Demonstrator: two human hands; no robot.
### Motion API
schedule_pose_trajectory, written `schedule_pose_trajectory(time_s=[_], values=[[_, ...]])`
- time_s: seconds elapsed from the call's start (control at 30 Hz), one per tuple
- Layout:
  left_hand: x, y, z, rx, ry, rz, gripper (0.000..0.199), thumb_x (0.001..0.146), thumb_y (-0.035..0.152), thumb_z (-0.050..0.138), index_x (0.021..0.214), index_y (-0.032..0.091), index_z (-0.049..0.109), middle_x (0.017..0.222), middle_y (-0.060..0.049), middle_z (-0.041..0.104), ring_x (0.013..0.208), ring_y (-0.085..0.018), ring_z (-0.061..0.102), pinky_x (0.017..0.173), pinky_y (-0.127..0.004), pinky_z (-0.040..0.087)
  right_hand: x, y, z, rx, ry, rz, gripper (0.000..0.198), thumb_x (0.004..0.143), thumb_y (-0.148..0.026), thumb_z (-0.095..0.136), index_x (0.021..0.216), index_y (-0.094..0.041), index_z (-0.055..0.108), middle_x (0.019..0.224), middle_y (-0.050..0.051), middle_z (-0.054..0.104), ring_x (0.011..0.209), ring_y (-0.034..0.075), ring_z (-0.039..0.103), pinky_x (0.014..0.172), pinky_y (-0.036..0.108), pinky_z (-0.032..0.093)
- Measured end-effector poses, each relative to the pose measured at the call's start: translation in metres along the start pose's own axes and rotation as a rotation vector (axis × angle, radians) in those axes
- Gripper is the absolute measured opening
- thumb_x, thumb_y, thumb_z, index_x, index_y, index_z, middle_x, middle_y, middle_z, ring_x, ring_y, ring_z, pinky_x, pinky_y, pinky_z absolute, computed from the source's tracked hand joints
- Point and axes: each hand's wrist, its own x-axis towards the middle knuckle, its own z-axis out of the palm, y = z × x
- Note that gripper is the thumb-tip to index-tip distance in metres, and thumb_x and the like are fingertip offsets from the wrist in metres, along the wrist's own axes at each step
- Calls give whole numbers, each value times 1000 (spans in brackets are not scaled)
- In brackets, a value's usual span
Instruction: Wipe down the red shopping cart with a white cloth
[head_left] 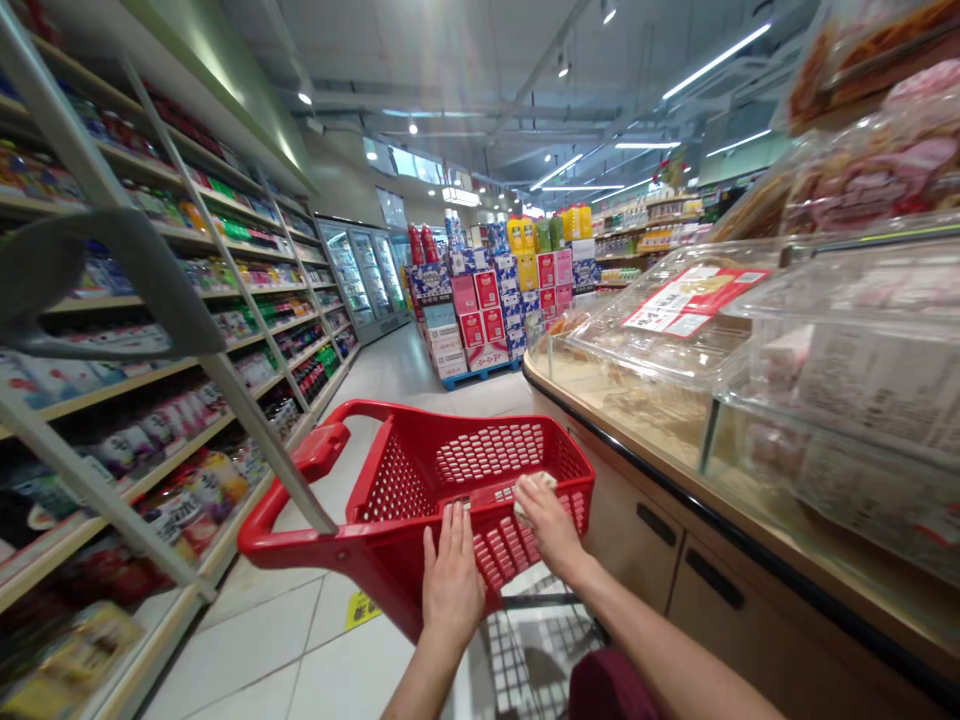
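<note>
In front of me stands a red plastic shopping cart (390,550) with perforated basket walls. My left hand (454,575) lies on the near wall of the basket, its fingers stretched out and touching the rim. Farther right along the same rim, my right hand (551,525) presses a pale, crumpled cloth (545,481) against the cart. Most of that cloth is hidden under the fingers. The upper basket shows no goods inside. At the left, a grey handle on a metal frame (292,485) rises from the cart.
Shelves of drinks and packaged goods (187,290) line the left side. A wooden display counter (600,430) holding clear plastic food boxes (667,310) runs close by on the right. Ahead, stacked cartons (480,320) stand on a blue pallet (480,374), with glass-door fridges (367,275) behind.
</note>
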Motion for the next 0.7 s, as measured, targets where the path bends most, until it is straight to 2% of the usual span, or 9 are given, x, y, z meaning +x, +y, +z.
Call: schedule_pose_trajectory(time_s=[0.07, 0.17, 0.23, 0.27, 0.4, 0.47, 0.53, 0.6, 0.7], values=[[-1, -1, -2, -16, -8, 9, 64, 67, 21, 39, 129, 9, 29, 139, -7, 24, 128, -21, 21, 105, -45, 17, 0, -3, 0, 31, -33, -34, 53, 71, 2, 34, 117, -19, 52, 124, 5, 49, 122, 19, 34, 100, 41, 31], [-2, -1, -3, -36, -2, 28, 64, 66, 19, 38, 129, 8, 29, 139, -7, 24, 128, -21, 21, 104, -45, 19, 3, 6, -6, -45, 18, 191, 49, 72, 0, 34, 113, -16, 54, 120, 10, 52, 120, 22, 37, 99, 45, 30], [-2, 1, -3, -38, 13, 31, 64, 66, 19, 39, 128, 7, 31, 138, -8, 25, 128, -22, 21, 104, -44, 20, 4, 4, -4, -85, 44, 272, 47, 72, 0, 33, 111, -13, 56, 118, 12, 53, 118, 23, 39, 98, 45, 31], [-2, 1, -3, -37, 24, 31, 64, 66, 19, 39, 128, 7, 31, 138, -9, 26, 128, -22, 22, 104, -43, 20, 5, -1, -1, -81, 40, 244, 48, 71, 1, 33, 110, -13, 56, 118, 12, 53, 118, 23, 39, 98, 45, 31], [-4, -12, -6, -32, 82, 49, 62, 67, 19, 39, 127, 8, 34, 137, -9, 30, 128, -21, 23, 105, -42, 19, 5, -22, 8, 20, -25, -28, 51, 71, 1, 35, 115, -17, 53, 122, 8, 51, 119, 21, 38, 99, 44, 30], [-6, -26, -10, -17, 124, 4, 60, 67, 17, 38, 126, 7, 35, 136, -10, 31, 127, -21, 24, 106, -42, 17, 6, -18, 3, 8, -19, 31, 49, 72, 0, 35, 114, -18, 53, 121, 8, 52, 119, 21, 38, 99, 45, 30], [-9, -39, -13, -1, 154, -26, 60, 67, 15, 38, 125, 5, 36, 136, -11, 32, 127, -22, 24, 106, -42, 15, 8, -13, -3, -40, 5, 197, 47, 72, 0, 35, 111, -14, 55, 119, 12, 53, 117, 23, 40, 98, 46, 30], [-10, -44, -13, 6, 163, -21, 61, 65, 14, 38, 125, 5, 36, 135, -12, 34, 127, -23, 23, 106, -43, 15, 12, -23, -3, -46, 3, 262, 45, 71, 0, 35, 109, -12, 57, 117, 14, 53, 116, 24, 41, 98, 46, 30], [-9, -42, -9, 6, 173, -25, 61, 64, 14, 39, 124, 4, 37, 133, -14, 36, 126, -24, 26, 105, -43, 17, 19, -66, 10, 48, -64, 53, 48, 71, 2, 35, 112, -14, 55, 120, 11, 52, 117, 21, 40, 99, 43, 30]])
